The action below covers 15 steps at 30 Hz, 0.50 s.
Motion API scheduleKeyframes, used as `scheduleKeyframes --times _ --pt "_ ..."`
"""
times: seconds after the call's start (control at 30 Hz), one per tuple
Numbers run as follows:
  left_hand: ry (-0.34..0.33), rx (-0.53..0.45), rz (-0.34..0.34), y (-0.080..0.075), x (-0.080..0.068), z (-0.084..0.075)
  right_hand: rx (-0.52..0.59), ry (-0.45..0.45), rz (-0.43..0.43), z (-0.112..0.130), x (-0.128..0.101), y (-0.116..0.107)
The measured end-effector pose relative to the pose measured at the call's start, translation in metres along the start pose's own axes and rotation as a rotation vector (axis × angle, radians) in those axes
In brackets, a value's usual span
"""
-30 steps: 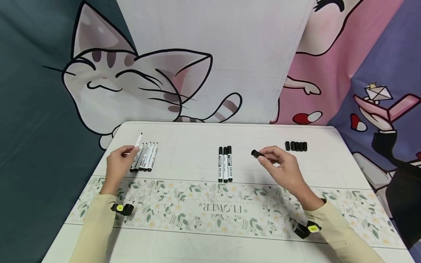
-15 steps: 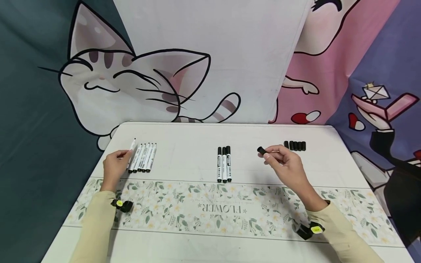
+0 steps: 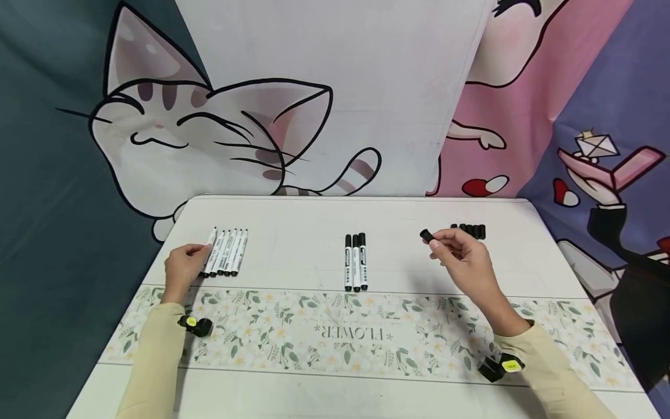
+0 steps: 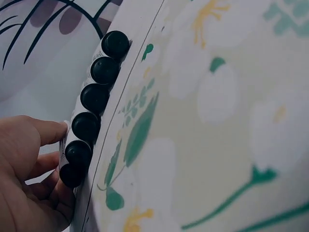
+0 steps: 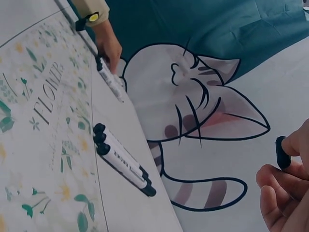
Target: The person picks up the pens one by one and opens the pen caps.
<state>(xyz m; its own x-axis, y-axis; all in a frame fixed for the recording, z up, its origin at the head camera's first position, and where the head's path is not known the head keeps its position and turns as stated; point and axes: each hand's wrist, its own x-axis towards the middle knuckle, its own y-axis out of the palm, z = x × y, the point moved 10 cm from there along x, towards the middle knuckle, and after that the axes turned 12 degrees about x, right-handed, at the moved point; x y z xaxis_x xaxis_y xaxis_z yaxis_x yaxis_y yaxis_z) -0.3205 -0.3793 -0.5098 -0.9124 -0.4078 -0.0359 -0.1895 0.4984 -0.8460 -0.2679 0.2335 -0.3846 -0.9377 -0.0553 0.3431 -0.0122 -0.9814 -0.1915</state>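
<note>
My left hand [image 3: 184, 269] is at the left end of a row of several uncapped white markers [image 3: 230, 253]. Its fingers pinch the outermost marker [image 4: 72, 173], which lies against its neighbours, black butt ends toward me in the left wrist view. To the right, my right hand [image 3: 464, 256] holds a black marker cap [image 3: 426, 235] between thumb and fingers, raised over the table. The right wrist view shows the same cap [image 5: 283, 153] at its right edge. Three capped markers [image 3: 356, 262] lie side by side between the hands.
A row of several black caps [image 3: 473, 231] stands at the back right, partly behind my right hand. A flower-print band [image 3: 293, 331] crosses the white table [image 3: 293, 233]. Cartoon-printed cloth [image 3: 335, 145] hangs behind the table's far edge.
My left hand has brought the uncapped marker down to the row's left end, beside the others. My right hand has drawn right toward the loose caps, still pinching its cap.
</note>
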Motion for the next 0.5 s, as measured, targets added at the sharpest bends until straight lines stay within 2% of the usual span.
scheduleKeyframes --times 0.2,0.5 --pt "0.015 0.015 0.001 -0.001 -0.001 0.0 -0.022 0.023 -0.054 -0.003 0.001 -0.016" --pt "-0.011 0.034 0.008 0.001 -0.001 0.001 -0.095 0.07 -0.144 -0.009 0.004 -0.042"
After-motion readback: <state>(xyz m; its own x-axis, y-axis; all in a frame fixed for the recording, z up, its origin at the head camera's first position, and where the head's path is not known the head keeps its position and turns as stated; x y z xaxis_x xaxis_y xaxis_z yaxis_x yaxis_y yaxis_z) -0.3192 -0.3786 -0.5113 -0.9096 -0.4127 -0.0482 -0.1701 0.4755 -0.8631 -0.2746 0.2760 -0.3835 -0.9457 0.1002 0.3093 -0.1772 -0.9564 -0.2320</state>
